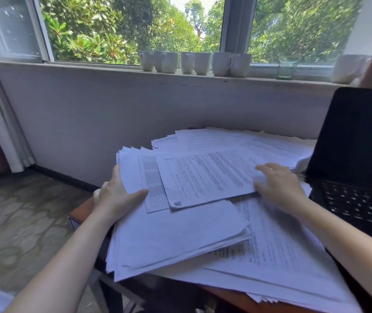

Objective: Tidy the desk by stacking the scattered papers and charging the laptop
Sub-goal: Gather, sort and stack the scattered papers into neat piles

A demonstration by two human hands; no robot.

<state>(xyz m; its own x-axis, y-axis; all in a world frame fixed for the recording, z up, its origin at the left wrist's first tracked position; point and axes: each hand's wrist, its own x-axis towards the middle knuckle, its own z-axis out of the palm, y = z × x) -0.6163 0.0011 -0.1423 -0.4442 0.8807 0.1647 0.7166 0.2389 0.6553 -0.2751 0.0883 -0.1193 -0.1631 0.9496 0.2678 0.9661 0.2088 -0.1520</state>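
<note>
A thick, uneven pile of white printed papers (180, 231) covers the left part of the small brown desk (80, 213). My left hand (115, 197) grips the pile's left edge, thumb on top and fingers underneath. My right hand (279, 186) rests on the right end of the top printed sheet (205, 177), fingers bent over its edge. More loose sheets (277, 256) fan out underneath toward me and toward the wall. The open black laptop (356, 168) stands at the right with a dark screen. No charger or cable is in view.
On the windowsill behind the desk stand several white mugs (194, 63), a small green glass (286, 68) and another white mug (347, 68). The desk's left edge drops to a patterned floor (22, 222). Papers overhang the near edge.
</note>
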